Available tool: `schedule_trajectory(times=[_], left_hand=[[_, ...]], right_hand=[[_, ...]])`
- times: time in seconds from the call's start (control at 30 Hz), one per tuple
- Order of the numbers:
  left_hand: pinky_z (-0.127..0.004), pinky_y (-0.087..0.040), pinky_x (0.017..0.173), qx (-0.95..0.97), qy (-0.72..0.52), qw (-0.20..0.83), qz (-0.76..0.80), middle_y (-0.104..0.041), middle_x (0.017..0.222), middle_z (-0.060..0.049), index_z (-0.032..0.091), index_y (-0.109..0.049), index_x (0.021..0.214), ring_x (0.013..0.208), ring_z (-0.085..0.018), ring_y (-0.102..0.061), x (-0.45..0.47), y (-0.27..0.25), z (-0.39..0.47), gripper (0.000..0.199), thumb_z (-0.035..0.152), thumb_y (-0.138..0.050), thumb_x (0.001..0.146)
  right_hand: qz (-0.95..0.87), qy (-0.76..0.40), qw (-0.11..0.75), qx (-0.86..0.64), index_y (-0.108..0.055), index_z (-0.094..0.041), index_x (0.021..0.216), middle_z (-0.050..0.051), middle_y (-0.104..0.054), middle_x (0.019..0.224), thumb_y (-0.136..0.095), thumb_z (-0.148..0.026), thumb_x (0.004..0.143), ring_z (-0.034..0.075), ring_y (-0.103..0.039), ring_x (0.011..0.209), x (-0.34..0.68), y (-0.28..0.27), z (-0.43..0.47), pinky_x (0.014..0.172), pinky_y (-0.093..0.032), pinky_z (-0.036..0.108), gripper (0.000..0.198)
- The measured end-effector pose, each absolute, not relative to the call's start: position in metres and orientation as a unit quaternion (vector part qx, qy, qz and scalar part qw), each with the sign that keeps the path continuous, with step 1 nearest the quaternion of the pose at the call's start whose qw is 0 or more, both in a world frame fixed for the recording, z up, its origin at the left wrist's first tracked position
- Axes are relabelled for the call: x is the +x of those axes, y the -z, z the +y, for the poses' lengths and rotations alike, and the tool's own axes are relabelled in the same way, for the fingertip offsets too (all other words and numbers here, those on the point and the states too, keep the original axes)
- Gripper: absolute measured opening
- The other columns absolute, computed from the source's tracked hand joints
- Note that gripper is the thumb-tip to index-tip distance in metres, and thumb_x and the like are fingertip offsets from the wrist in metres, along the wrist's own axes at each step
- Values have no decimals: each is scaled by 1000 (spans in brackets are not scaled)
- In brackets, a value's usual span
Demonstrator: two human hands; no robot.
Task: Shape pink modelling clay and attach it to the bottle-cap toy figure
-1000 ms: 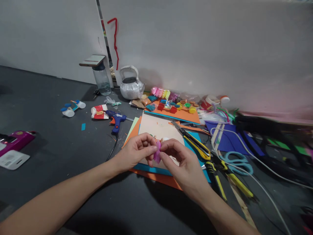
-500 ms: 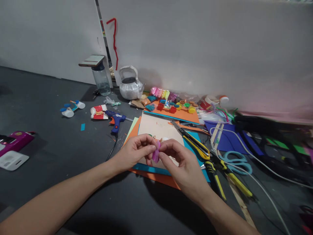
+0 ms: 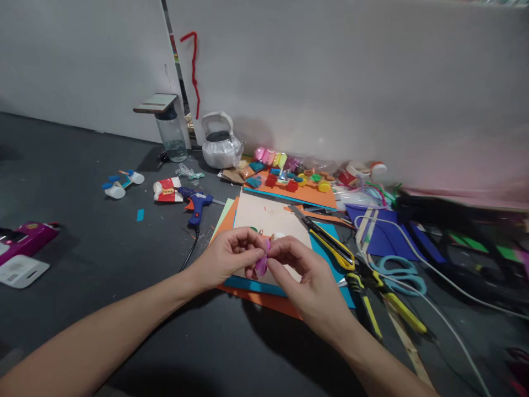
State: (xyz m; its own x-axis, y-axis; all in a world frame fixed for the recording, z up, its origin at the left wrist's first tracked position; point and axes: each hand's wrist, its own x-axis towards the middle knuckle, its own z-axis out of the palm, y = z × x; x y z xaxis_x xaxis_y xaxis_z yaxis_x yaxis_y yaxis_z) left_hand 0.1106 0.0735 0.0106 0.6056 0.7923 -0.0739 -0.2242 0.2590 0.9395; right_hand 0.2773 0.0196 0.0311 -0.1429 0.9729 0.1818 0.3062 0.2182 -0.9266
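Left hand (image 3: 235, 256) and right hand (image 3: 309, 278) pinched a small, narrow purple piece (image 3: 262, 266) above smooth, flat peach paper (image 3: 268, 216).

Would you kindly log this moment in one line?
left hand: pinching small purple piece; right hand: at its edge; beneath: cream rectangular paper sheet

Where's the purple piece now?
In the head view, the purple piece is below centre, held by the left hand, the right hand at its right side, over the paper stack.
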Motion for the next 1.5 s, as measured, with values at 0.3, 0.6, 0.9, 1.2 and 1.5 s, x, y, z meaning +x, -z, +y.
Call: schedule_trajectory(times=[0.3,0.6,0.9,1.2,1.5], left_hand=[[-18,-42,51,536,-341,712,299,-60,60,4,14,-61,85,53,-8,-56,111,-7,74,18,27,-72,80],[-21,-34,54,673,-299,579,351,-51,63,5,15,-59,77,57,-7,-42,109,-10,67,11,23,-60,84],[-22,-32,55,766,-289,446,361,-46,65,6,19,-49,74,58,-9,-40,108,-14,59,14,21,-55,87],[-27,-37,66,852,-214,323,351,-58,79,-1,20,-47,78,72,-15,-51,106,-24,58,14,17,-49,92],[-27,-37,69,822,-263,380,333,-56,79,0,20,-45,76,74,-14,-49,107,-25,49,19,14,-45,94]], right_hand=[[-647,-403,421,-491,-62,-21,88,1,-67,88,-58,-25,93,14,-66,82,276,-32,17,79,-52,27,7],[-604,-447,403,-522,-60,-19,81,0,-60,78,-58,-38,93,14,-58,73,279,-16,25,68,-46,27,23],[-663,-358,394,-526,-53,-21,77,-1,-55,77,-52,-29,95,13,-49,71,278,-16,22,64,-40,26,20],[-716,-307,366,-509,-52,-21,80,0,-55,79,-47,-25,98,14,-50,71,280,-11,20,65,-40,27,19],[-762,-253,374,-463,-49,-22,83,1,-54,80,-46,-17,96,15,-48,73,282,-11,15,68,-39,29,14]])
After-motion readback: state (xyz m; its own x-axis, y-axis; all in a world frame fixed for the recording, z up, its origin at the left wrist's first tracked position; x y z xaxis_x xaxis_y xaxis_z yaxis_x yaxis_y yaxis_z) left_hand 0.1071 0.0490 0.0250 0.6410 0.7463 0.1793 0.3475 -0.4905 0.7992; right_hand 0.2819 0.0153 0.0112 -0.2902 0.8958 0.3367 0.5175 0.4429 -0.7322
